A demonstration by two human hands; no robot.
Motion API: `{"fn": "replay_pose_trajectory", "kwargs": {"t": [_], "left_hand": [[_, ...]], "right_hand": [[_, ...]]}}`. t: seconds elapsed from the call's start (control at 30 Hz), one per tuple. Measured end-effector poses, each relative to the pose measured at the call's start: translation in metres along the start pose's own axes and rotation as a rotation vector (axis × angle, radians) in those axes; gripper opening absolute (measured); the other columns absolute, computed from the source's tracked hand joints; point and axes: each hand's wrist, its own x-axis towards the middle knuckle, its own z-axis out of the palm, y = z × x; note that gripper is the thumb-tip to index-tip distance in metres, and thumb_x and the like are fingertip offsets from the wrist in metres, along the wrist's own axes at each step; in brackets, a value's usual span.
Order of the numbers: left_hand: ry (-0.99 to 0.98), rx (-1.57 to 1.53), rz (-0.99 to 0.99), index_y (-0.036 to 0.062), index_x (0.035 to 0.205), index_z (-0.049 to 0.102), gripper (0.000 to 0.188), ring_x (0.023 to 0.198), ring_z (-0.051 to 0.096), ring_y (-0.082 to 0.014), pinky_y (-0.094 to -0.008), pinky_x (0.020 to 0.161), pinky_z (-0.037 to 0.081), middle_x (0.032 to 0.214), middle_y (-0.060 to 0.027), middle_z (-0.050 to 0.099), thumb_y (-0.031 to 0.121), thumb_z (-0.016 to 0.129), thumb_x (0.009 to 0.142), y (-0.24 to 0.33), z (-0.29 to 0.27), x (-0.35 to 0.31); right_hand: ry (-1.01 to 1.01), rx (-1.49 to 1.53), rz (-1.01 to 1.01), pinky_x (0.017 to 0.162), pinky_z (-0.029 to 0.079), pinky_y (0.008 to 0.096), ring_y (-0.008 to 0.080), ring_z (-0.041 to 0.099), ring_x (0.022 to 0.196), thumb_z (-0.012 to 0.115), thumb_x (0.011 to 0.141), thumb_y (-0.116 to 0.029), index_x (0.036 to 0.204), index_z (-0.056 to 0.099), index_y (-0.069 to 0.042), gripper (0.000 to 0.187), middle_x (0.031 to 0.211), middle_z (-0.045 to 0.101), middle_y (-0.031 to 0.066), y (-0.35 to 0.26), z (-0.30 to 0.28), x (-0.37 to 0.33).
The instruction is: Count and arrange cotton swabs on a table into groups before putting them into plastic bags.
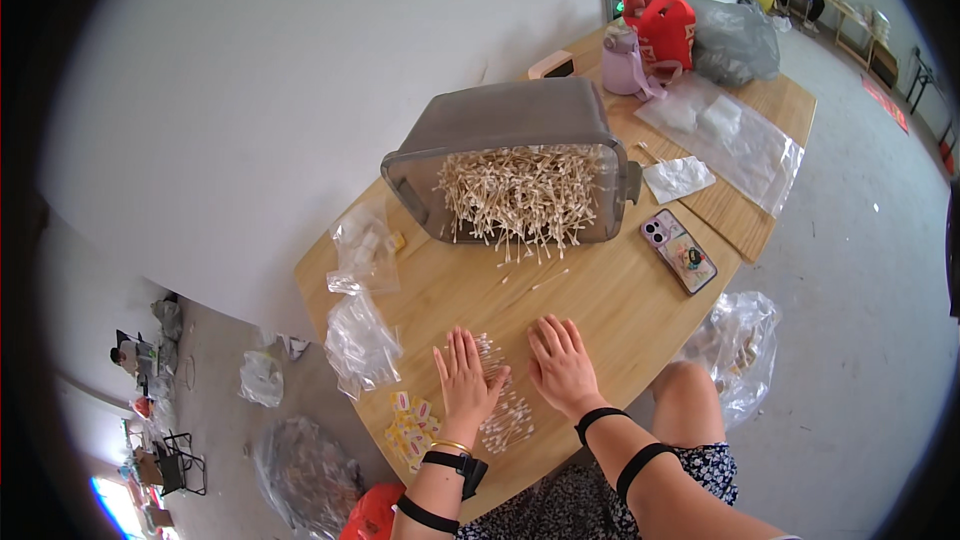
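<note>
My left hand [464,380] lies flat with its fingers stretched out, its thumb side over a spread of cotton swabs [508,424] near the table's front edge. To the right of these swabs, my right hand [562,368] rests palm down on the wood, fingers extended and nothing held. Beyond both hands a grey translucent plastic bin [510,110] lies on its side, its mouth toward me. A large heap of cotton swabs [525,190] fills it, and a few have spilled out in front. Small yellow-and-white labels [410,428] are piled left of my left wrist.
Clear plastic bags [362,340] lie along the table's left edge. On the right are a phone [680,252], a white tissue packet [680,178] and a large clear bag [735,135]. A purple bottle [622,65] and a red bag [667,28] stand at the back.
</note>
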Motion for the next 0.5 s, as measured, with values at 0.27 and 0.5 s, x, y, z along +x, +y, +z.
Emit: {"fn": "replay_pose_trajectory", "kwargs": {"t": [0.27, 0.5], "left_hand": [[-0.031, 0.107, 0.003, -0.0115, 0.155, 0.015, 0.1, 0.155, 0.01, -0.0371, -0.0574, 0.123, -0.001, 0.163, -0.0289, 0.017, 0.064, 0.045, 0.096, 0.012, -0.006, -0.01], [-0.002, 0.113, -0.056, -0.0123, 0.152, 0.023, 0.096, 0.147, 0.026, -0.0381, -0.0579, 0.124, 0.002, 0.156, -0.0269, 0.031, 0.062, 0.046, 0.096, 0.023, -0.016, -0.024]], "right_hand": [[0.0, -0.005, 0.0, 0.122, 0.025, 0.0473, 0.0292, 0.039, 0.142, 0.056, 0.093, -0.025, 0.137, 0.054, -0.005, 0.048, 0.145, 0.049, 0.0144, 0.001, 0.001, 0.0], [-0.019, -0.014, 0.005, 0.122, 0.024, 0.0468, 0.0282, 0.037, 0.144, 0.054, 0.094, -0.027, 0.138, 0.053, -0.006, 0.049, 0.146, 0.048, 0.0138, 0.002, 0.001, 0.0]]}}
